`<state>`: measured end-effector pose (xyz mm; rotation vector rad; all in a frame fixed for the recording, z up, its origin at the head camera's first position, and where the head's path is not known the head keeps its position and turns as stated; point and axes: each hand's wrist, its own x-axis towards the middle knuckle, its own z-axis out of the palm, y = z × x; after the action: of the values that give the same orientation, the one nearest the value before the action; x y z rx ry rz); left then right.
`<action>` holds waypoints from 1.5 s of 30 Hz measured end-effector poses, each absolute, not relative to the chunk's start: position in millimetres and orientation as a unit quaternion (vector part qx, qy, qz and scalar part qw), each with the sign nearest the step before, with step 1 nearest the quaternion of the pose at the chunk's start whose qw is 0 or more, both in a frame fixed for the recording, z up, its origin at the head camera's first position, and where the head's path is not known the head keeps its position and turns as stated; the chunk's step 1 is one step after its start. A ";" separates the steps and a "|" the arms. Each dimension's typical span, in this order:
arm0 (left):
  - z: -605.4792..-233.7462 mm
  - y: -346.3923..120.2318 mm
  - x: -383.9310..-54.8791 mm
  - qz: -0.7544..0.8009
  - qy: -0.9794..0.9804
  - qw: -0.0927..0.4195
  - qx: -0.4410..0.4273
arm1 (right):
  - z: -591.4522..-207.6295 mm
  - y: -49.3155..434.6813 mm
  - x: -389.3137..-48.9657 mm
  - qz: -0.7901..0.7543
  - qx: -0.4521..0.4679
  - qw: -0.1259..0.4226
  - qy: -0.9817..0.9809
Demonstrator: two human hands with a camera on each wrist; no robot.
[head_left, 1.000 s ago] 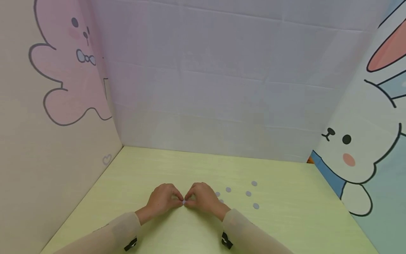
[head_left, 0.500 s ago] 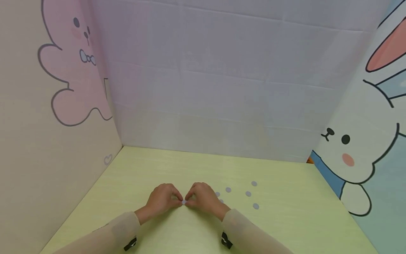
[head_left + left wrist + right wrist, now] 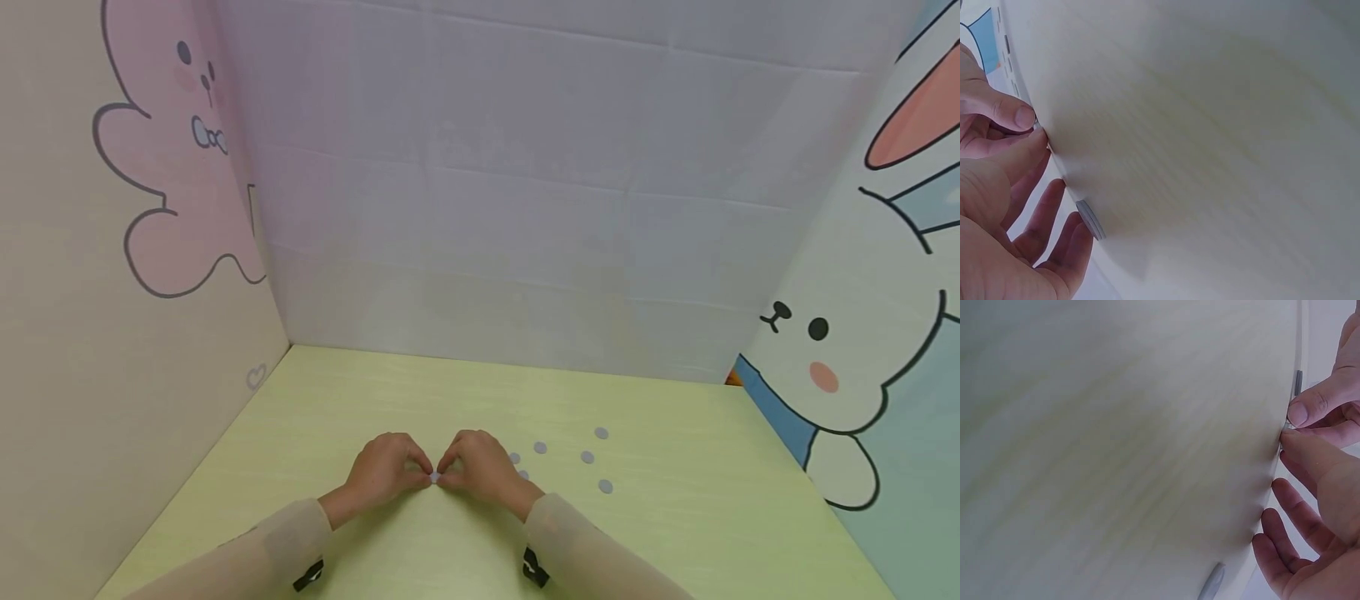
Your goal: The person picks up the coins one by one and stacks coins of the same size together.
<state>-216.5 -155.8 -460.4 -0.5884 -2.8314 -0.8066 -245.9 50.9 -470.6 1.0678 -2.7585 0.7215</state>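
A small grey disc (image 3: 435,477) is between the fingertips of both hands, low over the tabletop. My left hand (image 3: 386,468) pinches its left side with thumb and forefinger. From the other side my right hand (image 3: 478,467) pinches it the same way, so the two hands nearly meet. In the left wrist view, a short stack of grey discs (image 3: 1090,220) sits by the left hand's outer fingers; that hand hides it from the head view. The fingertips cover much of the pinched disc.
Several loose grey discs lie right of the right hand, among them a near one (image 3: 605,487) and a far one (image 3: 602,433). The pale yellow table (image 3: 360,383) meets a white cloth wall (image 3: 525,208) behind, with printed panels on both sides.
Both hands stay in place, with only slight fingertip shifts that show a little more of the disc than a second ago. The loose discs have not moved.
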 end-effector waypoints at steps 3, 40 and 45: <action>-460.0 -155.7 -216.4 -0.265 -0.941 0.071 -0.199 | -469.9 51.1 -245.3 0.239 0.349 0.049 -0.905; -477.7 -153.9 -217.0 -0.268 -0.942 0.060 -0.191 | -457.8 86.7 -247.6 0.274 0.326 0.022 -0.904; -478.6 -154.4 -215.4 -0.274 -0.940 0.061 -0.191 | -452.2 109.0 -252.0 0.279 0.308 0.034 -0.909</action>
<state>-215.4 -154.4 -478.6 -0.5786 -2.8444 -0.8289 -252.0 109.0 -452.2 0.9467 -2.7951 0.8569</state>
